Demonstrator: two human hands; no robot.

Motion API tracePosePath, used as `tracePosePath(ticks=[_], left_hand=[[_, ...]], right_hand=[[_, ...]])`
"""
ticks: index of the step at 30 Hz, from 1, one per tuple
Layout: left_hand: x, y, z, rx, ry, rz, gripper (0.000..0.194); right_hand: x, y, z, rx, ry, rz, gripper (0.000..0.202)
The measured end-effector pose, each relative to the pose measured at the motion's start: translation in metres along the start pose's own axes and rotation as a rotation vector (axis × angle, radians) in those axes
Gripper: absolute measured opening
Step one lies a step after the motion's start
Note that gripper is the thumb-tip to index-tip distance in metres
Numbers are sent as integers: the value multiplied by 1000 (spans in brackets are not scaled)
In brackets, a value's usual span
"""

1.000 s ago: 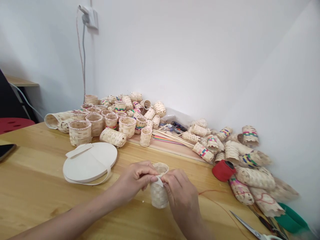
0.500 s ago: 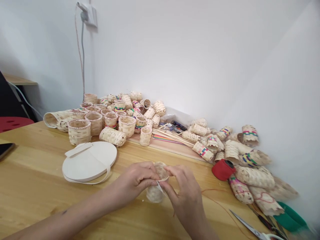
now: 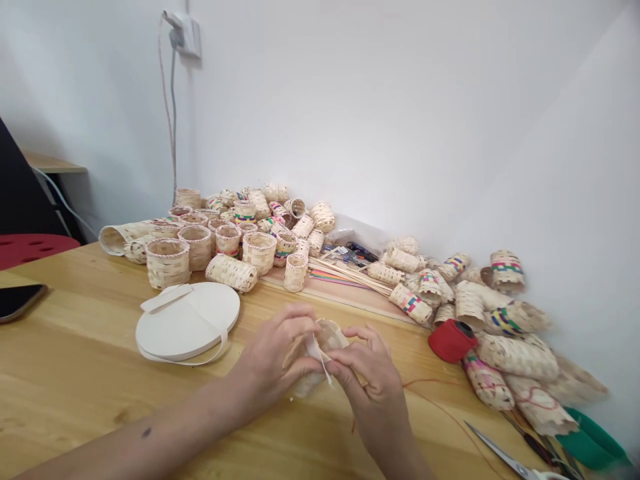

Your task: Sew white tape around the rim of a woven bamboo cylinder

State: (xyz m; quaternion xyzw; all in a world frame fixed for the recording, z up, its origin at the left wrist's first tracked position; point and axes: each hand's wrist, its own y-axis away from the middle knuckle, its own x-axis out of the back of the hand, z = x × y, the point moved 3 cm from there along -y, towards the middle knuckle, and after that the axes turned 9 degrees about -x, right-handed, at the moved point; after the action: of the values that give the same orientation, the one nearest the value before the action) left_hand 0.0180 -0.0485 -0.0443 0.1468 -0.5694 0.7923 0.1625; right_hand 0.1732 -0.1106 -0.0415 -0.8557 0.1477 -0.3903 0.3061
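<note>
A small woven bamboo basket (image 3: 330, 333) is held just above the table in front of me, its open mouth tilted upward. My left hand (image 3: 280, 353) grips the left side of its rim, thumb toward me. On the right, the fingers of my right hand (image 3: 367, 373) are closed on the rim, close to my left thumb. A thin white strip (image 3: 315, 348) crosses the near rim between both hands, its end sticking out. The basket's lower part is partly hidden by my hands. Orange-red thread (image 3: 435, 397) lies on the table right of my right hand.
A flat white roll of band (image 3: 187, 323) lies to the left, a phone (image 3: 20, 302) farther left. Woven baskets (image 3: 167, 263) crowd the back. On the right are a red thread spool (image 3: 451, 341), scissors (image 3: 500, 453) and a green ring-shaped object (image 3: 593, 440).
My left hand has turned and now wraps round the basket's left side. The white strip stands up across the rim. The whole view has shifted slightly.
</note>
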Motion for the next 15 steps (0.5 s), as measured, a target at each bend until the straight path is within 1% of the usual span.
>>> tracePosePath(ticks=[1,3,6,10,15], left_hand=[[-1,1,2,-33,-30,-4,22],[-5,3,6,-70,-47,-53,14],[-11,7,9,-50,1,-104,14],[-15,10,7,30,38,-83,12],[-13,7,7,29,45,-44,11]], right_hand=[[-1,1,2,-35,-19,14,12],[-3,2,4,-89,-42,43,13],[-3,2,6,-151,-66,96,15],[-3,1,3,-210,-119,123,23],[-8,4,1,-246,-180,103,21]])
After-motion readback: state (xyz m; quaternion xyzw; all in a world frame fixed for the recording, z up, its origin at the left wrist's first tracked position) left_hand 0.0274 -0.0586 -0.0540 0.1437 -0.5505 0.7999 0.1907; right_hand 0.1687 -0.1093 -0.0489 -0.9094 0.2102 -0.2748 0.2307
